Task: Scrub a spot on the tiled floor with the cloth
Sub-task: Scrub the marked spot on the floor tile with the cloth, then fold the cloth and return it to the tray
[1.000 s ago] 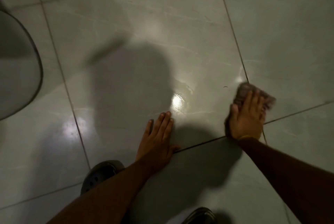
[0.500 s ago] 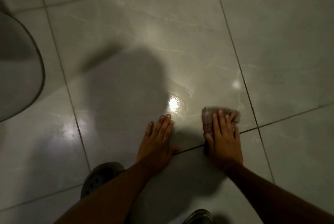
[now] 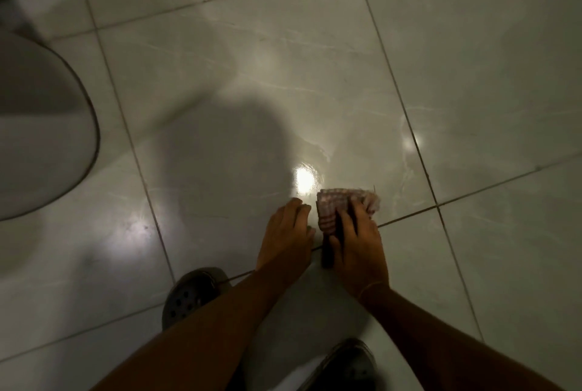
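Observation:
A folded pinkish checked cloth lies on the glossy pale tiled floor, just above a dark grout line. My right hand presses down on the cloth, fingers over its near half. My left hand rests flat on the tile right beside it, fingers slightly curled, holding nothing. A bright light reflection shines on the wet-looking tile just beyond the cloth.
A large rounded grey object fills the left edge. Two dark perforated clogs, left clog and right clog, stand near the bottom. My shadow darkens the tile centre. Grout lines cross to the right.
My right hand has slid the cloth leftward and nearer, from the grout crossing at the right to just beside my left hand. The left hand has stayed planted, fingers curling a little.

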Demonstrator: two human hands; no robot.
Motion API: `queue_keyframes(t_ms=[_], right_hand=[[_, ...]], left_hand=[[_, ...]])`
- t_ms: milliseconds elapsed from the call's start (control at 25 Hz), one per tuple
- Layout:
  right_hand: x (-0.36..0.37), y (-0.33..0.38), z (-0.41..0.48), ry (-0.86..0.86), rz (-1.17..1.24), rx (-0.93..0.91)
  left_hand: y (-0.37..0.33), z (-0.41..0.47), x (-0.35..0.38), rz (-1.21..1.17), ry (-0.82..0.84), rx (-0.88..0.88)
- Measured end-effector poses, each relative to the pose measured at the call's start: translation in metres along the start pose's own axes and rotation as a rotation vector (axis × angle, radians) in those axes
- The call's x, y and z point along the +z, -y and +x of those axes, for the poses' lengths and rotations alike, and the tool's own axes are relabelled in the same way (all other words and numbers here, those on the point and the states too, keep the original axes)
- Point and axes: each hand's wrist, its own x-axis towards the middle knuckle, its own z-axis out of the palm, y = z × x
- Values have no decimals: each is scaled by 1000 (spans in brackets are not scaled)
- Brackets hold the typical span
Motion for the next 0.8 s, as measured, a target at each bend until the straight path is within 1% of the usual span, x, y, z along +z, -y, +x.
queue_keyframes(t_ms=[80,120,200,280,320,360,440,520,600,680,800], right_hand=[[-6,11,0,-115,199,332],[-10,15,6,-132,322,506],[-22,22,27,-65,572,769],[-39,26,42,45,732,910],[-50,29,45,78,770,928],[-63,35,47,95,795,927],[-96,52,46,105,854,888],[-137,78,47,93,871,814],[-185,114,51,87,891,700],[-237,158,57,86,922,552],[-312,235,75,69,874,315]], left_hand=[[-29,7,-2,-314,57,-298],[-40,14,-1,-433,92,-452],[-57,31,4,-577,143,-687],[-69,46,-1,-639,203,-840],[-73,51,-8,-660,221,-883],[-76,54,-17,-686,221,-901],[-87,54,-53,-722,178,-858],[-96,50,-107,-781,127,-790],[-98,50,-171,-852,99,-737],[-92,55,-243,-794,74,-637],[-73,72,-349,-628,7,-490]])
